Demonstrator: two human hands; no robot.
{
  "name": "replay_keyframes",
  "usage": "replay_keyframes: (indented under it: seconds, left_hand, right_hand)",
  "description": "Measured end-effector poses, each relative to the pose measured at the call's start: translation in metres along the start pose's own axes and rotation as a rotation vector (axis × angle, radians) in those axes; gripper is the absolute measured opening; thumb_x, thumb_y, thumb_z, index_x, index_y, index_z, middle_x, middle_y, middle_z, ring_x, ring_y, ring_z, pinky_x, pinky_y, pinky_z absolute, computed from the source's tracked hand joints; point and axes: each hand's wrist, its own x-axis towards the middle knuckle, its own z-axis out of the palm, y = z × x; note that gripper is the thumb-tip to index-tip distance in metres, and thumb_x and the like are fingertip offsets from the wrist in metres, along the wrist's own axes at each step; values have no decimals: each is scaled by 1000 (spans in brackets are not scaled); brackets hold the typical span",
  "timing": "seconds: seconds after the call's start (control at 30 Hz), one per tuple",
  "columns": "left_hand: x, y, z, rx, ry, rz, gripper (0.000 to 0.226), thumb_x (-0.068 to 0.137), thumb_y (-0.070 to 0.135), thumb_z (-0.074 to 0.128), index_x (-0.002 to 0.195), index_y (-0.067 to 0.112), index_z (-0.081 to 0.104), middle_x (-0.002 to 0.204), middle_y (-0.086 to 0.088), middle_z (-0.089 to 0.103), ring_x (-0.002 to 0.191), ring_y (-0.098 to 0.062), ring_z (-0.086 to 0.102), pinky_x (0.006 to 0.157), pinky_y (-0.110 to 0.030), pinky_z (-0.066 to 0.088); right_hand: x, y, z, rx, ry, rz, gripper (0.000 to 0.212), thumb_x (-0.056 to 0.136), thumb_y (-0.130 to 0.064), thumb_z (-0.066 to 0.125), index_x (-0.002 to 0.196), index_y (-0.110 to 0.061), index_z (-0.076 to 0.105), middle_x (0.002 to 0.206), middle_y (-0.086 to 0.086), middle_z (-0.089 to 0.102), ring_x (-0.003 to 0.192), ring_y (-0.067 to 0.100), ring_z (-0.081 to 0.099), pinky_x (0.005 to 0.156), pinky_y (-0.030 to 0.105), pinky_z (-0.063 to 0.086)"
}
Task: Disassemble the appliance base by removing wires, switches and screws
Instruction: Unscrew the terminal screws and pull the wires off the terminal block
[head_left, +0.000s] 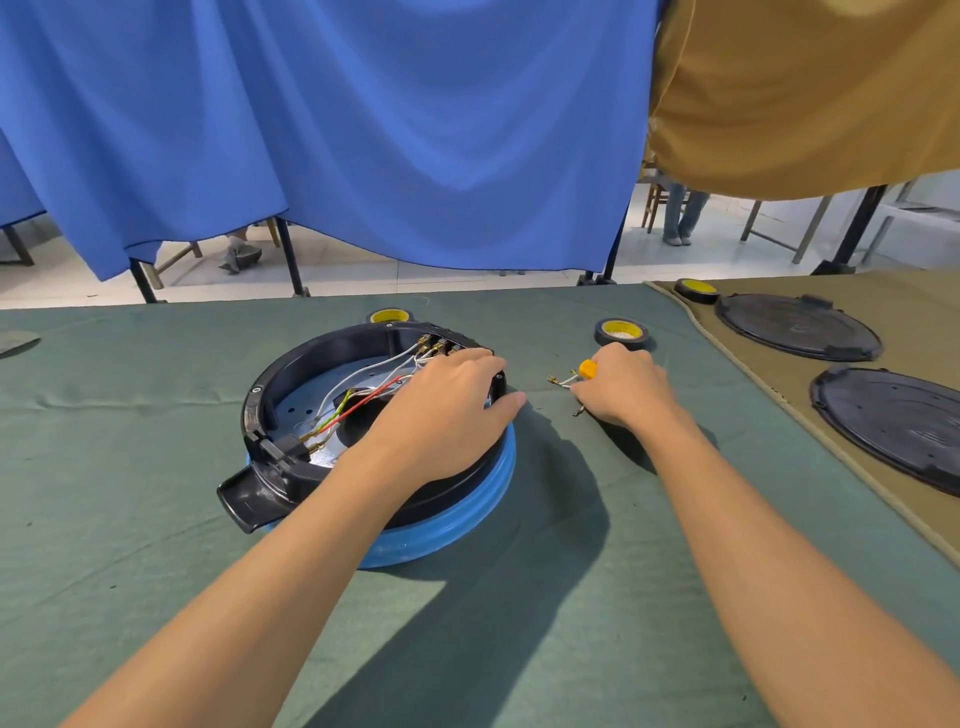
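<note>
my left hand (447, 410) gripping right rim of appliance base (291, 364), base centre on green cloth (156, 415), wires (363, 404) inside, my right hand (623, 389) clenched round orange-handled tool (588, 369) just right of base, wire scraps (560, 382) beside it

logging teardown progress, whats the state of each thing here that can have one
appliance base: open, insides exposed
wires: attached inside the base
left hand: grips the base rim
right hand: grips orange-handled tool
loose wire pieces: lying on green cloth beside right hand
black covers: lying flat on tan cloth
</note>
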Motion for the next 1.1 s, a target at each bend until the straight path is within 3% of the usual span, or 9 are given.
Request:
replay_keyframes:
  seconds: [0.27,0.37,0.47,0.6,0.7,0.77,0.87,1.0,1.1]
  left_hand:
    - [-5,1,-2,-17,-25,11,50,99,43,45,141,16,47,146,0,47,135,-20,40,109,-37,32]
    - [-8,1,-6,-21,-42,21,47,99,41,45,138,16,51,150,0,43,136,-23,40,109,-40,34]
    - [-14,-2,-8,-42,-52,45,42,99,39,46,133,17,56,149,2,44,133,-23,42,106,-39,36]
    - [-23,-7,-12,-61,-51,80,48,99,43,46,142,23,48,150,8,42,136,-16,38,110,-35,31]
    - [-27,-9,-16,-23,-66,96,52,98,50,42,145,29,42,153,12,35,142,-12,30,115,-34,23]
    - [-33,-13,-21,27,-85,111,56,95,58,38,146,34,40,152,14,36,141,-13,31,117,-40,24]
    - [-44,-23,-27,40,-131,111,62,90,67,38,146,40,35,127,10,61,127,-17,46,105,-38,36]
    - [-47,-25,-25,-11,-160,114,59,92,61,40,147,43,30,124,0,64,115,-16,54,97,-34,41]
    - [-43,-23,-24,-8,-154,85,55,91,54,45,144,48,35,84,-1,67,73,-5,56,75,-33,48]
  right_hand:
    - [-8,-3,-13,59,0,-32,27,91,-37,60,83,-12,52,84,8,51,87,31,53,70,35,43]
    - [-16,-16,-30,297,-95,-155,46,90,-40,61,58,-17,37,66,6,55,63,22,47,55,30,34]
    - [-31,-29,-44,572,-211,-256,46,90,-42,64,60,-18,39,61,2,55,55,15,44,55,31,33]
    - [-42,-45,-43,723,-12,-298,38,88,-36,68,79,1,64,49,-5,44,47,9,39,55,31,38]
    - [-49,-54,-43,873,96,-289,38,96,-41,57,75,-12,72,41,-9,38,41,8,37,57,32,43]
    - [-52,-58,-49,1010,140,-277,46,99,-46,50,73,-14,73,44,-3,53,47,10,50,63,32,50]
    - [-54,-57,-60,1153,261,-246,60,99,-53,42,71,-11,73,56,4,67,57,7,60,63,28,47]
    - [-56,-59,-62,1119,293,-220,83,96,-68,29,57,-5,67,47,2,59,50,3,54,61,26,41]
    - [-60,-64,-58,1090,248,-271,81,94,-67,35,51,-6,65,43,3,56,46,7,50,55,22,40]
